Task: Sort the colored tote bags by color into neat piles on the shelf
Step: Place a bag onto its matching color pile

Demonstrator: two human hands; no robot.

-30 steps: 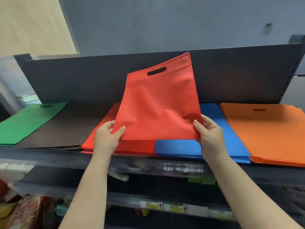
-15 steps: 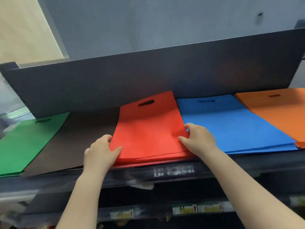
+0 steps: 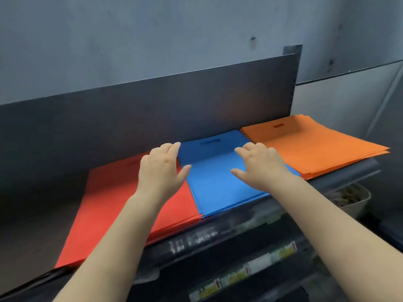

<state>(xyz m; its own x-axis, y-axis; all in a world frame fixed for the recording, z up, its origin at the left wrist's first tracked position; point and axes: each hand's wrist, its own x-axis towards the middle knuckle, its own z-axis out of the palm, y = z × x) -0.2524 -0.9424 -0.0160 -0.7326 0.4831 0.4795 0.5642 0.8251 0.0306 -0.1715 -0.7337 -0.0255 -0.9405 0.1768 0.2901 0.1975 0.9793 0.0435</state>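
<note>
Three flat piles of tote bags lie side by side on the dark shelf [image 3: 218, 232]: a red pile [image 3: 104, 210] at the left, a blue pile [image 3: 216, 182] in the middle, an orange pile [image 3: 314, 147] at the right. My left hand [image 3: 161, 168] hovers with spread fingers over the seam between the red and blue piles. Over the right side of the blue pile is my right hand [image 3: 259, 166], fingers also spread. Neither hand holds a bag. Whether the palms touch the bags cannot be told.
A tall dark back panel [image 3: 152, 110] rises behind the piles, with a grey wall above. Left of the red pile a dark brown surface [image 3: 37, 214] runs to the frame edge. Lower shelves carry price labels [image 3: 246, 271]. A white bin [image 3: 353, 199] stands at the lower right.
The red bag went from held up to flat on the red pile, and both hands let go of it. Both hands then moved right to the blue pile. The view swung right.
</note>
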